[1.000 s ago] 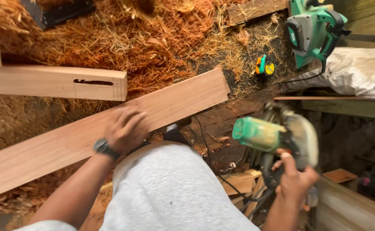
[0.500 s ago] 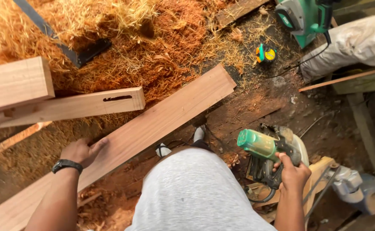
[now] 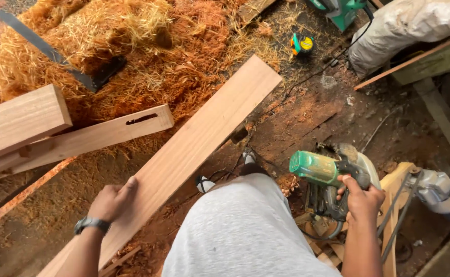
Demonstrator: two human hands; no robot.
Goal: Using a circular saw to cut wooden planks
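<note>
- Left hand (image 3: 113, 201) sits on the near edge of a long plank (image 3: 184, 154), fingers (image 3: 127, 185) curled over the edge and grasping it. There's a dark watch (image 3: 91, 224) on that wrist.
- The plank runs diagonally, from the bottom left of the view up toward the middle top, and lies low over the dirt floor (image 3: 307, 118). Its far end stops just short of a small green and yellow tape measure (image 3: 302, 44) lying on the ground.
- Right hand (image 3: 361, 197) is clenched around the handle of a circular saw (image 3: 332, 172) with a green motor housing. The saw is down at the person's right side, near some pale wood offcuts (image 3: 396, 184), well apart from the plank.
- A grey-clad leg (image 3: 240, 231) fills the bottom middle, between the two hands.
- Off to the left: a thick wooden block (image 3: 20, 120) resting over a narrower board with a slot cut in it (image 3: 102, 134). Both are beside the plank, not touching it as far as I can see.
- Behind those is a big heap of orange and straw-coloured shavings (image 3: 132, 56), with a dark metal square (image 3: 55, 54) lying across it.
- Top right: part of another green power tool (image 3: 340, 9) and a whitish sack (image 3: 409, 25), with a black cord (image 3: 317, 72) trailing across the dirt.
</note>
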